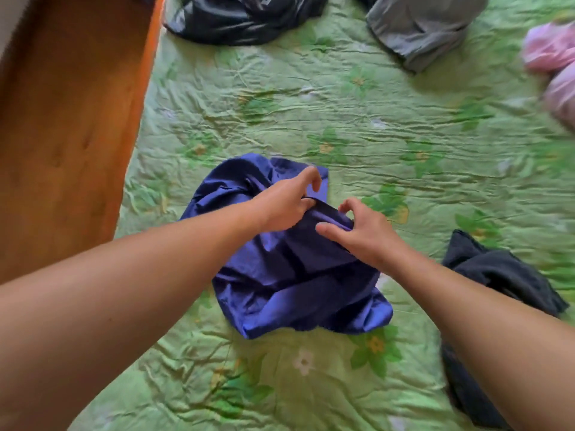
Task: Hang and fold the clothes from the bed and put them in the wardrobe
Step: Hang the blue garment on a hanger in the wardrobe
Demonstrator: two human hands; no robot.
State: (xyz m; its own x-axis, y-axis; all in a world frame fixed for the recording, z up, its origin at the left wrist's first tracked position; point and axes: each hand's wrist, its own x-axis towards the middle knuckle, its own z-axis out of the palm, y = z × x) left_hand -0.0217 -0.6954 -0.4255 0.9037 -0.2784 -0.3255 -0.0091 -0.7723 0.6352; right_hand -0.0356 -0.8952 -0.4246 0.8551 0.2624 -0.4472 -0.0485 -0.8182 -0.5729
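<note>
Both hands pinched a raised fold of the blue garment [289, 265], which lay crumpled mid-bed on the green bedspread [357, 119]: left hand [284, 203] gripping cloth at the fold's far side, right hand [362, 231] gripping it just beside. Best move looked like finding a hem or waistband (shape unclear), lifting, shaking flat before folding. Other clothes lay well apart.

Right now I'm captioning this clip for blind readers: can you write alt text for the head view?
Two bare hands, left hand and right hand, pinch a crumpled blue garment lying on a green floral bedspread. Black, grey, pink and dark clothes lie around it.
</note>
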